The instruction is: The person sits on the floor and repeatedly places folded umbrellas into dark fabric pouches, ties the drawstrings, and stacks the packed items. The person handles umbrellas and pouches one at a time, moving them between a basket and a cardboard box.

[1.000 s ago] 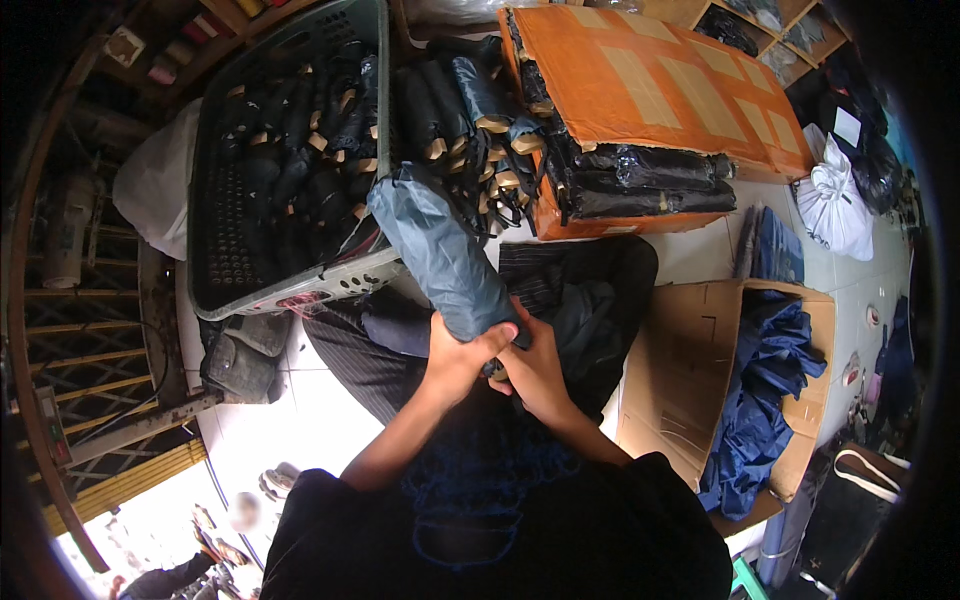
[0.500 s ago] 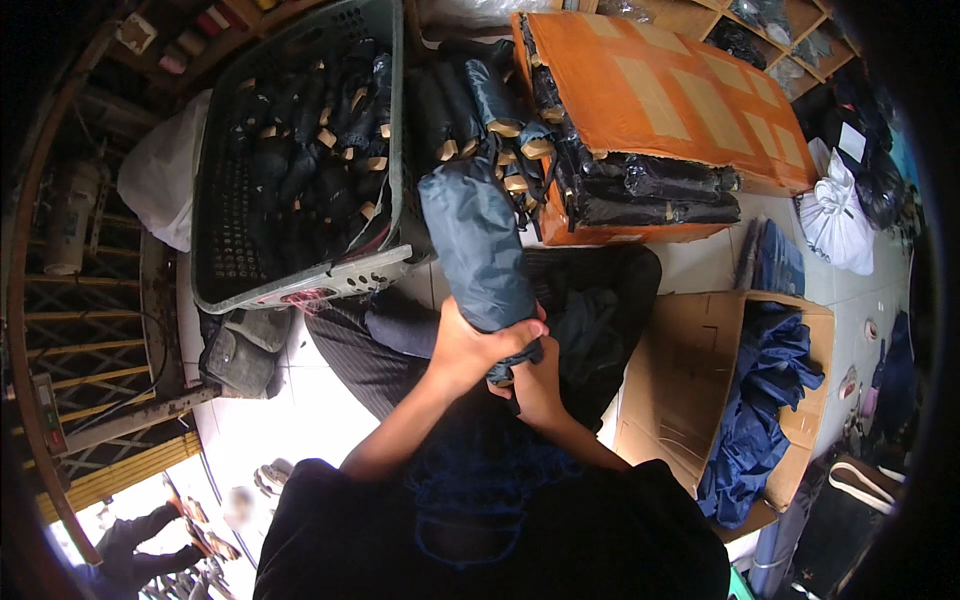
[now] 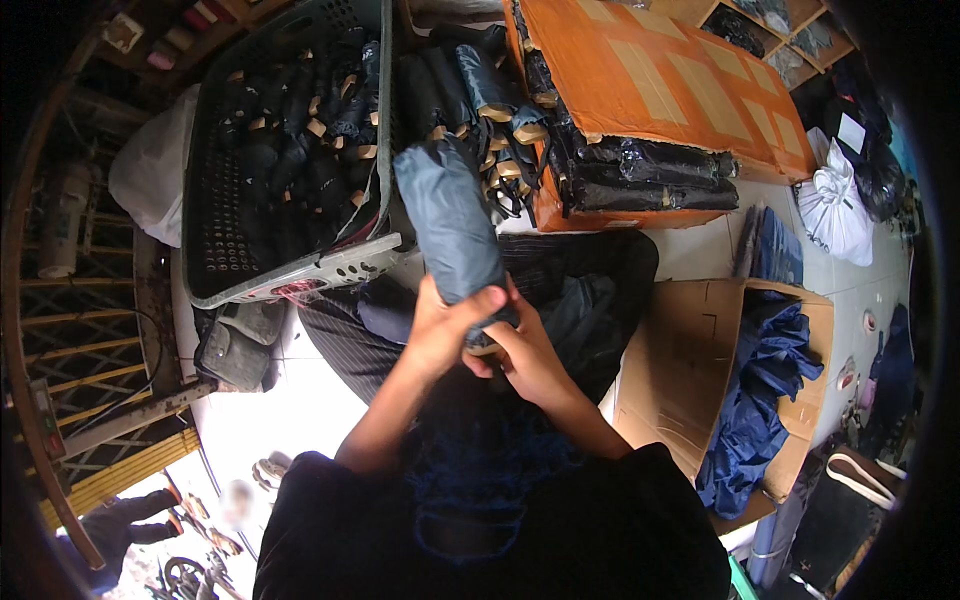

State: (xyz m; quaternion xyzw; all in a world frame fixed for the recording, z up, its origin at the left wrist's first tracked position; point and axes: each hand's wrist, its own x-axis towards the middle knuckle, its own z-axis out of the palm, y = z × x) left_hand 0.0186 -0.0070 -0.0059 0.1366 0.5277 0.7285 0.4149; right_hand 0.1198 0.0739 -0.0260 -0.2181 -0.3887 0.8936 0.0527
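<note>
A folded umbrella in dark blue-grey fabric stands tilted in front of me, its top leaning up and to the left. My left hand is wrapped round its lower part, thumb across the front. At the handle end, my right hand closes on the same umbrella from the right. A bit of the pale handle shows between the hands; the right fingertips are partly hidden. On my lap lies loose dark grey fabric.
A grey plastic basket full of dark folded umbrellas stands ahead left. More umbrellas lie beside an orange-covered carton packed with black-wrapped bundles. At right, an open cardboard box holds blue fabric. A metal lattice gate borders the left.
Both hands and the umbrella have shifted a little to the left. The right hand's grip at the handle end has altered, and more of the pale handle end shows.
</note>
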